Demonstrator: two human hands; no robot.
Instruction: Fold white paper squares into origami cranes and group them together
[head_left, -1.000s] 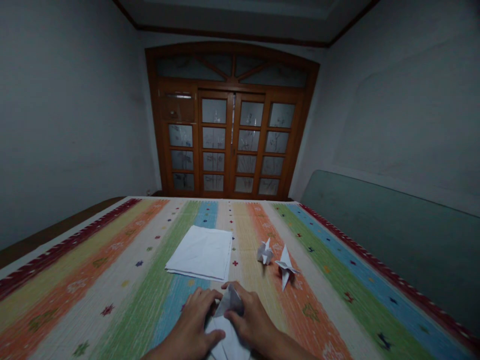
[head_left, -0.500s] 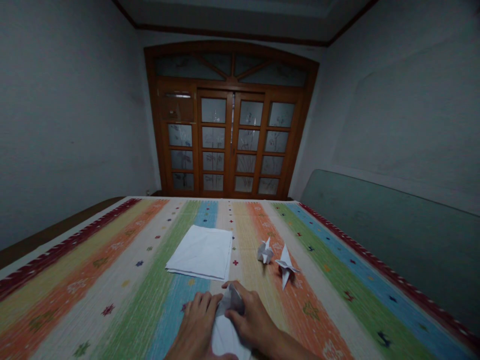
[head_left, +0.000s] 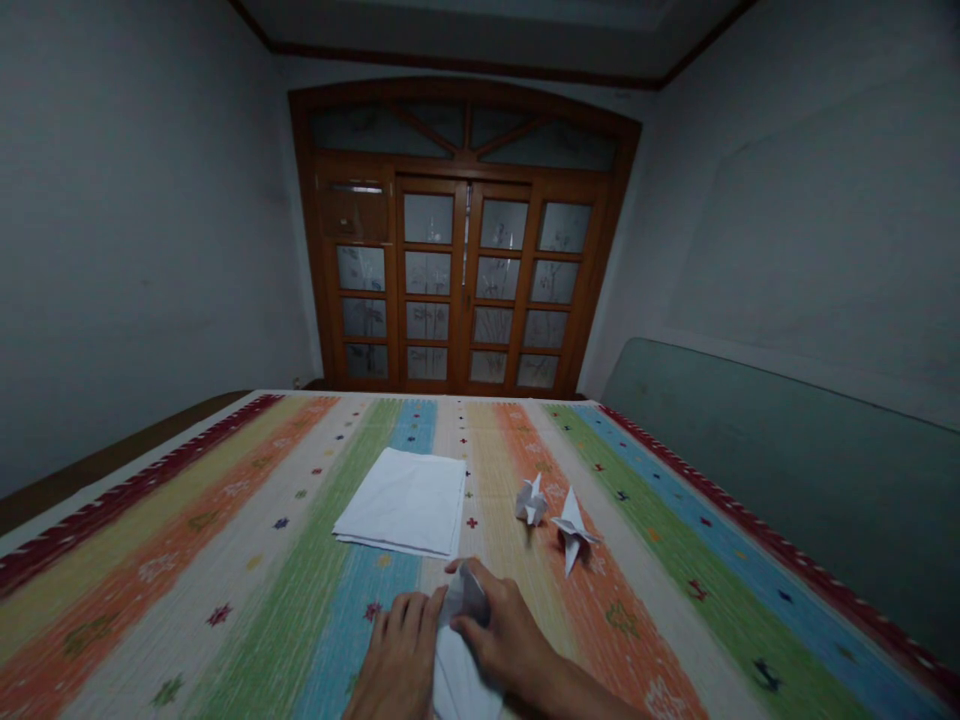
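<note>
A sheet of white folded paper (head_left: 459, 672) lies on the cloth close to me, its narrow body pointing away. Its top flap is raised and bowed open at the far end. My right hand (head_left: 510, 632) grips that flap, thumb on the near side and index finger curled behind it. Along the left edge, my left hand (head_left: 401, 645) holds the paper with its fingers bent close together and the index fingertip against the flap's base. The left thumb is hidden. Two folded paper figures, a smaller one (head_left: 531, 503) and a larger pointed one (head_left: 574, 533), stand beyond my right hand.
A stack of white square paper (head_left: 405, 502) rests beyond my left hand. A striped, patterned tablecloth (head_left: 247, 560) covers the table. To the right stands a pale green panel (head_left: 750, 440); wooden doors with glass panes (head_left: 465, 290) are at the back.
My left hand has shifted slightly right along the paper, and its thumb, visible earlier at the lower edge, is now out of sight. The right hand keeps its grip on the flap.
</note>
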